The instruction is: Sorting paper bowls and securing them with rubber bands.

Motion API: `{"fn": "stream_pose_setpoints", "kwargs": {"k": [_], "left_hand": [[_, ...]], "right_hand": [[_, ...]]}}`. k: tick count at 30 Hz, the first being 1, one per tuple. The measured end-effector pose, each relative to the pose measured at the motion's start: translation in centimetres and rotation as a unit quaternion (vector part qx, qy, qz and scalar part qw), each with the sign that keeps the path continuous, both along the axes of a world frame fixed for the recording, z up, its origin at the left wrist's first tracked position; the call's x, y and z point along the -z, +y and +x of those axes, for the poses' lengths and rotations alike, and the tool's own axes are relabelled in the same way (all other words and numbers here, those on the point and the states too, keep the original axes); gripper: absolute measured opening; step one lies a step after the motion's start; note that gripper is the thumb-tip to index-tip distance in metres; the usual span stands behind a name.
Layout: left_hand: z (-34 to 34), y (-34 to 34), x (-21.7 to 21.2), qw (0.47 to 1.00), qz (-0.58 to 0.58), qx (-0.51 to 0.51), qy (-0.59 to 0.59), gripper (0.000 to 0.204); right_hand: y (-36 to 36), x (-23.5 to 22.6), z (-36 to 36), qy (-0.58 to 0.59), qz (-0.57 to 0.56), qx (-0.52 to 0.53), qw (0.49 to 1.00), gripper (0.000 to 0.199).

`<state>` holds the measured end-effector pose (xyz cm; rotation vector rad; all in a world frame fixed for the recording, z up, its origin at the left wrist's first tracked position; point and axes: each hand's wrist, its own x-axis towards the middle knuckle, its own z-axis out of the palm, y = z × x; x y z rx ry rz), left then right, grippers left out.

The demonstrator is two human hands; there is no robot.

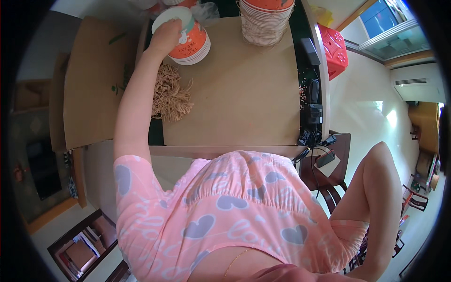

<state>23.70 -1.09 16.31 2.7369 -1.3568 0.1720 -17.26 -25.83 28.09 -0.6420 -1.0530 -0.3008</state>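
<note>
At the far left of the table, my left hand point(166, 36) is closed on the rim of a paper bucket point(174, 17) with a pale inside. Its fingers are partly hidden past the rim. This bucket lies at the top of a tilted stack of orange and white paper buckets point(193, 43). Just nearer than the stack lies a bundle of brown paper-rope handles or twine point(170, 94), beside my forearm. My right arm point(378, 188) is bent at the elbow on the right side, away from the table. The right hand is out of sight beyond the lower edge.
Another tall stack of buckets point(265, 23) stands at the back, right of centre. A brown cardboard sheet point(239, 89) covers the tabletop. Black adapters point(314, 113) and cables line its right edge. A large carton point(94, 84) stands left; a red stool point(332, 51) is beyond the table.
</note>
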Motion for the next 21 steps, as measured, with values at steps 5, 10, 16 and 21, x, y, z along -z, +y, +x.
{"fn": "stream_pose_setpoints", "kwargs": {"k": [5, 10, 16, 21], "left_hand": [[-0.1, -0.3, -2.5, 1.0, -0.029, -0.002, -0.007, 0.015], [0.2, -0.2, -4.1, 0.998, -0.04, 0.014, -0.047, 0.017], [-1.8, 0.5, -9.3, 0.987, -0.161, 0.001, 0.025, 0.021], [-6.1, 4.1, -11.2, 0.911, -0.336, -0.021, 0.237, 0.014]], "right_hand": [[-0.1, 1.1, 1.2, 0.017, 0.025, -0.014, 0.999, 0.021], [-0.1, 2.1, 2.5, 0.036, 0.051, -0.035, 0.997, 0.023], [0.0, 2.8, 3.1, 0.062, 0.073, -0.036, 0.995, 0.026], [0.5, 2.6, 3.9, 0.071, 0.079, -0.037, 0.994, 0.028]]}}
